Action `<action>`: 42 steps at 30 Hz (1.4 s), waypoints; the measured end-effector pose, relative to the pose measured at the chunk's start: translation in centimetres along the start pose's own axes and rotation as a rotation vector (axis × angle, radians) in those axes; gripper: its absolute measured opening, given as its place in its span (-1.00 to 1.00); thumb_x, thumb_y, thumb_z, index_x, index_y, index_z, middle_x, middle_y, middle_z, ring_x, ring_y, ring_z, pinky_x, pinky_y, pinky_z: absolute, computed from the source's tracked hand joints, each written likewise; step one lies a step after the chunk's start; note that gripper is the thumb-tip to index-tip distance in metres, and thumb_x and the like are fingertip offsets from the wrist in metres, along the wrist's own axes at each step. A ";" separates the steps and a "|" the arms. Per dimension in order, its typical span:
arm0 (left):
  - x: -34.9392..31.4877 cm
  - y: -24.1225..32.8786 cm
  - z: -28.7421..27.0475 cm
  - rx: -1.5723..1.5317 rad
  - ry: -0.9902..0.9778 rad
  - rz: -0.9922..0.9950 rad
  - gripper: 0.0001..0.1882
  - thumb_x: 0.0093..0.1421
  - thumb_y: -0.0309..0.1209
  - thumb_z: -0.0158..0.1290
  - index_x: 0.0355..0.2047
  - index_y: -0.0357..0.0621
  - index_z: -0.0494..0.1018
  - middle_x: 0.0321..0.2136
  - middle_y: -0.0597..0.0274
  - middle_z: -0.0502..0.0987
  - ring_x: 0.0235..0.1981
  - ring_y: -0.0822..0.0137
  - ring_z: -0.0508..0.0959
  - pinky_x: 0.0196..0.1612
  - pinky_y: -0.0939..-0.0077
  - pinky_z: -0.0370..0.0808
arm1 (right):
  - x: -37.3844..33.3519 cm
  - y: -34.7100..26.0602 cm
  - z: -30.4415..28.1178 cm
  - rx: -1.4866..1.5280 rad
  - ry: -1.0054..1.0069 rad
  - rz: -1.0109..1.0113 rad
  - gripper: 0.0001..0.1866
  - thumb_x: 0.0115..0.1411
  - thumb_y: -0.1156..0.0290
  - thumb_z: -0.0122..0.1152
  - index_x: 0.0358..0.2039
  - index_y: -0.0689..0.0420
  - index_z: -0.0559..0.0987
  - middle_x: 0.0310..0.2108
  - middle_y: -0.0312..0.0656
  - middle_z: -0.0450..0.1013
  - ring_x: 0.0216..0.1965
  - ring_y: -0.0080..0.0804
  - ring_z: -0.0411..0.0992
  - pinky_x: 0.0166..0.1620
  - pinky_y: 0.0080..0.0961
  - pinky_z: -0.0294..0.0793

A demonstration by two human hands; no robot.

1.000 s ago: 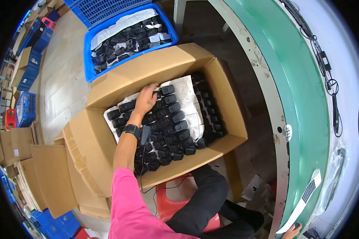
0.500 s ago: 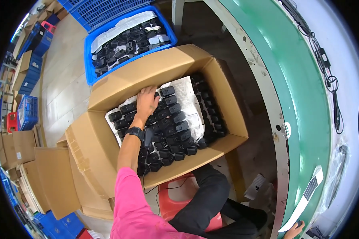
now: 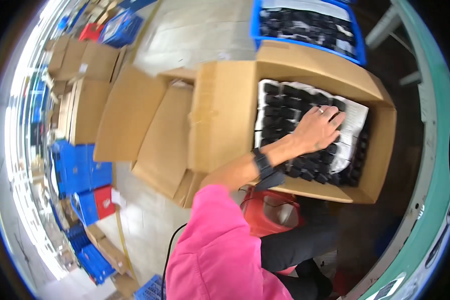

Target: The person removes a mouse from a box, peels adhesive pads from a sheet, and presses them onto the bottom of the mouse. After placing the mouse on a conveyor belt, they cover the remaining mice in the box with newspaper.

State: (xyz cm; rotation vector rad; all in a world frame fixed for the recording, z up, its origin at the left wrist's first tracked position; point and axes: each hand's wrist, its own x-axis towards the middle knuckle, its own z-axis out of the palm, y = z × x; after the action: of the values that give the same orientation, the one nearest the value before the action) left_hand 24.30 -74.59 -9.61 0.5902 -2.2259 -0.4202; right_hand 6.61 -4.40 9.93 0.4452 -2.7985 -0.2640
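Observation:
A cardboard box [image 3: 385, 150] stands open, with rows of small black boxy pieces [image 3: 305, 165] inside that look like power adapters. White paper [image 3: 354, 122] lies beneath and beside the rows. Over the upper right of these rows is my left hand [image 3: 317, 129], palm down, its fingers spread and slightly bent, with a ring on one. It touches or hovers just above the pieces; blur hides which. Nothing shows gripped in it. A black watch-like band with a dark block sits on that wrist. My right hand is out of view.
A blue crate [image 3: 357, 37] of similar black pieces stands behind the box. The box's flap [image 3: 225, 115] and more cardboard [image 3: 130, 120] spread leftward. A red stool [image 3: 257, 210] is in front; a green-topped table [image 3: 440, 200] runs along the right. Blue bins [image 3: 75, 165] line the left.
The view has swung left, so the box appears farther right. My left hand has shifted from the back of the rows toward their right side. My right hand has left the view.

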 end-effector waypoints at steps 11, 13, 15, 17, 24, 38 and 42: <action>-45.1 -8.1 -24.4 0.793 0.069 -1.210 -0.50 0.13 -0.21 0.10 0.01 -0.19 0.28 -0.02 -0.08 0.35 -0.01 0.01 0.40 -0.01 0.06 0.38 | -2.4 6.3 0.9 -0.563 -0.001 -0.150 -0.50 0.31 0.10 -0.03 0.04 0.27 0.44 -0.04 0.05 0.44 -0.03 -0.20 0.44 0.06 -0.27 0.38; -46.0 -7.6 -22.4 0.850 -0.304 -1.191 -0.32 0.03 -0.20 0.16 0.13 -0.16 0.22 0.15 -0.06 0.24 0.19 -0.12 0.25 0.16 -0.16 0.24 | -2.4 6.9 1.1 -0.596 -0.019 -0.165 -0.51 0.31 0.11 -0.02 0.04 0.26 0.44 -0.04 0.04 0.45 -0.04 -0.20 0.44 0.05 -0.27 0.39; -47.3 -8.9 -22.6 0.889 -0.410 -1.279 -0.27 0.03 -0.20 0.17 0.18 -0.13 0.18 0.18 -0.01 0.23 0.21 -0.12 0.24 0.19 -0.17 0.21 | -1.7 7.1 1.3 -0.624 -0.035 -0.180 -0.51 0.30 0.11 -0.02 0.04 0.25 0.44 -0.05 0.02 0.45 -0.04 -0.20 0.44 0.04 -0.26 0.39; -48.2 -9.5 -23.0 0.914 -0.537 -1.378 -0.22 0.03 -0.21 0.17 0.23 -0.10 0.14 0.22 0.04 0.21 0.23 -0.11 0.22 0.22 -0.19 0.18 | -0.9 7.3 1.3 -0.649 -0.050 -0.204 -0.52 0.30 0.12 -0.02 0.05 0.24 0.44 -0.05 0.01 0.45 -0.05 -0.21 0.45 0.02 -0.26 0.40; -45.8 -10.3 -37.9 0.861 -0.459 -1.117 -0.53 0.23 -0.43 -0.11 0.18 -0.03 0.23 0.11 0.09 0.37 0.09 0.15 0.41 0.06 0.22 0.36 | -0.9 7.6 -0.6 -0.712 -0.086 -0.229 -0.53 0.29 0.14 -0.01 0.05 0.22 0.44 -0.07 -0.03 0.46 -0.06 -0.22 0.46 -0.02 -0.25 0.42; -45.3 -18.1 -25.1 0.669 -0.410 -0.897 -0.66 0.05 -0.39 0.11 -0.11 -0.04 0.51 0.07 -0.08 0.36 0.13 0.09 0.36 0.13 -0.30 0.21 | -2.0 9.0 1.2 -0.738 -0.140 -0.227 -0.56 0.27 0.17 0.01 0.07 0.16 0.44 -0.10 -0.12 0.48 -0.09 -0.24 0.48 -0.11 -0.22 0.47; -45.6 -22.3 -26.0 0.570 -0.497 -1.192 -0.61 0.05 -0.42 0.07 -0.06 -0.04 0.51 0.00 -0.10 0.45 0.05 0.03 0.44 0.07 0.02 0.34 | -2.8 10.7 1.5 -0.754 -0.148 -0.246 -0.56 0.26 0.18 0.02 0.08 0.14 0.44 -0.11 -0.14 0.49 -0.09 -0.24 0.48 -0.14 -0.21 0.48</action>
State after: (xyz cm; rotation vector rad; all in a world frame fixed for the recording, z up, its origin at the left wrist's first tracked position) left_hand 77.05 -71.63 -31.04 2.3466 -2.1873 -0.5301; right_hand 5.70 6.71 10.16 0.5821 -2.5053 -1.3804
